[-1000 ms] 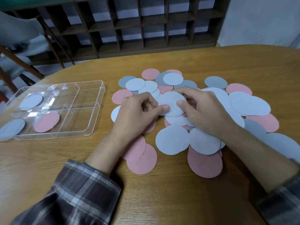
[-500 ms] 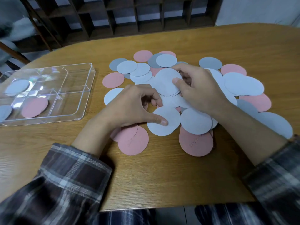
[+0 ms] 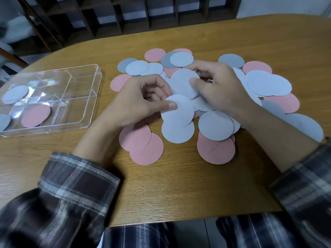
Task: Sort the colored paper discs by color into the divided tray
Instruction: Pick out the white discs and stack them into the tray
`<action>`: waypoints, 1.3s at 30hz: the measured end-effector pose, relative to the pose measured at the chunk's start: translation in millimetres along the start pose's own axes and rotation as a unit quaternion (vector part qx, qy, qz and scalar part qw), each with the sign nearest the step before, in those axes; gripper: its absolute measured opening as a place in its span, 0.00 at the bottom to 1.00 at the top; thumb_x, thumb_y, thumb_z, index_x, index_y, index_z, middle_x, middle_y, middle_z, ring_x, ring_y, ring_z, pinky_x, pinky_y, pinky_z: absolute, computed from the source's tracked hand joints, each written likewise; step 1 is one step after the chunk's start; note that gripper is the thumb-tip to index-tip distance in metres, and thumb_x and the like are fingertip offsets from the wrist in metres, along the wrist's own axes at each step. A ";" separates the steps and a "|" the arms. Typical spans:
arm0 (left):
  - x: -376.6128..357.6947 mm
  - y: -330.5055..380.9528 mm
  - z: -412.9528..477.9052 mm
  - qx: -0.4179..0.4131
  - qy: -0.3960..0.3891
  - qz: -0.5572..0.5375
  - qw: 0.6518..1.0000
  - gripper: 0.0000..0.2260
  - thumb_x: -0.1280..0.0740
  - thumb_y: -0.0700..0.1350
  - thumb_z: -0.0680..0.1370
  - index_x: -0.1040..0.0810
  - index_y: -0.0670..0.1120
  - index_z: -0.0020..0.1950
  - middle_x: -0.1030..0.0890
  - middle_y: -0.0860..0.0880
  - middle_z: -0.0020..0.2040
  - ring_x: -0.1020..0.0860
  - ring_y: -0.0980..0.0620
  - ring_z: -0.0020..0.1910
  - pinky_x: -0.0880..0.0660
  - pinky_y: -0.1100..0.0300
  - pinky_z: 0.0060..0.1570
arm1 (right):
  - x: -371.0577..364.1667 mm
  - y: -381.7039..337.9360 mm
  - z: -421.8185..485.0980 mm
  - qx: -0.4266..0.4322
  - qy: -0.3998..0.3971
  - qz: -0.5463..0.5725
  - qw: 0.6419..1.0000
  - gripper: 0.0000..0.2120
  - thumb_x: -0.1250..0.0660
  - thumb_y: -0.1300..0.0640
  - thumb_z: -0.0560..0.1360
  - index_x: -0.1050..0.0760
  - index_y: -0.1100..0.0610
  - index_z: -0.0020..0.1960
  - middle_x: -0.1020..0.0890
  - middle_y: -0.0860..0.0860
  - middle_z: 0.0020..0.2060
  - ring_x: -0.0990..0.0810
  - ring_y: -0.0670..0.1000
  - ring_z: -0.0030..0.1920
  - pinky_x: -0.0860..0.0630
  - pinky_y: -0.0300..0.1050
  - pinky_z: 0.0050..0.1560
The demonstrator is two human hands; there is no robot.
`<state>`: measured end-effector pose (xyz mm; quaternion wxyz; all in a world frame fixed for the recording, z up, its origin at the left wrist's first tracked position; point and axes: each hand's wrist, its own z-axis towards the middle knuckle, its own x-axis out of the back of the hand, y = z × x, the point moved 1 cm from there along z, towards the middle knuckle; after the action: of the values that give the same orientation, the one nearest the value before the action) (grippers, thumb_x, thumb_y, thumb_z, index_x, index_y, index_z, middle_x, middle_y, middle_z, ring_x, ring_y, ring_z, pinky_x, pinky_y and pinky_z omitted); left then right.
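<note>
A pile of pink, light blue and grey paper discs (image 3: 268, 85) covers the middle of the wooden table. My left hand (image 3: 139, 102) pinches a light blue disc (image 3: 179, 111) between thumb and fingers, lifted slightly over the pile. My right hand (image 3: 218, 88) holds a small stack of light blue discs (image 3: 180, 83) with the thumb on top. The clear divided tray (image 3: 86, 120) sits at the left. It holds a pink disc (image 3: 35, 115) in a front compartment, a light blue disc (image 3: 15, 94) behind it and a greyer disc (image 3: 3, 121) at the far left.
The table's front edge (image 3: 179, 220) runs just below my plaid sleeves. Dark wooden cubby shelves (image 3: 125, 15) stand beyond the far edge, and a chair (image 3: 10, 33) is at the back left. Bare wood lies between tray and pile.
My left hand dropped its thumb onto a light blue disc near the front of the pile, then picked it up. My right hand kept the blue stack. The view tilted down.
</note>
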<state>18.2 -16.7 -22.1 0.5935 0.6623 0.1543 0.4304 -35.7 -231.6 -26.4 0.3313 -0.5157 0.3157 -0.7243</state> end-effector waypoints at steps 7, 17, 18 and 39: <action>-1.8 -1.2 3.5 -0.026 0.141 0.007 0.990 0.10 0.23 0.38 0.76 0.21 0.36 0.52 0.19 0.48 0.40 0.22 0.55 0.35 0.24 0.64 0.39 | -2.4 0.5 1.6 -0.045 -0.025 0.079 0.996 0.17 0.37 0.59 0.79 0.16 0.45 0.59 0.16 0.52 0.41 0.17 0.57 0.35 0.19 0.63 0.53; -8.3 -1.7 2.6 -0.029 0.204 0.076 0.976 0.11 0.22 0.44 0.76 0.20 0.40 0.47 0.17 0.46 0.38 0.18 0.53 0.33 0.25 0.66 0.36 | -4.4 -8.5 -6.6 0.030 -0.043 -0.026 0.998 0.15 0.36 0.59 0.81 0.20 0.51 0.65 0.14 0.46 0.48 0.17 0.46 0.47 0.19 0.54 0.52; -9.5 -1.1 1.5 -0.030 0.202 0.113 0.972 0.12 0.22 0.46 0.76 0.21 0.41 0.46 0.18 0.50 0.35 0.20 0.55 0.32 0.28 0.67 0.35 | -3.4 -7.4 -6.2 0.033 -0.038 -0.038 0.998 0.15 0.36 0.60 0.81 0.20 0.51 0.65 0.14 0.47 0.48 0.18 0.47 0.48 0.20 0.54 0.51; -10.9 6.6 -6.7 -0.008 -0.069 0.208 0.976 0.20 0.15 0.56 0.61 0.14 0.55 0.49 0.17 0.54 0.44 0.25 0.49 0.39 0.27 0.57 0.39 | 2.3 1.7 -0.7 0.023 -0.021 -0.075 0.997 0.13 0.38 0.61 0.80 0.20 0.52 0.59 0.20 0.59 0.38 0.26 0.57 0.37 0.30 0.50 0.38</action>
<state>4.8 -21.7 -20.8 0.5056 0.7033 -0.0312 0.4987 -36.7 -234.4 -26.8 0.2944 -0.5449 0.2522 -0.7435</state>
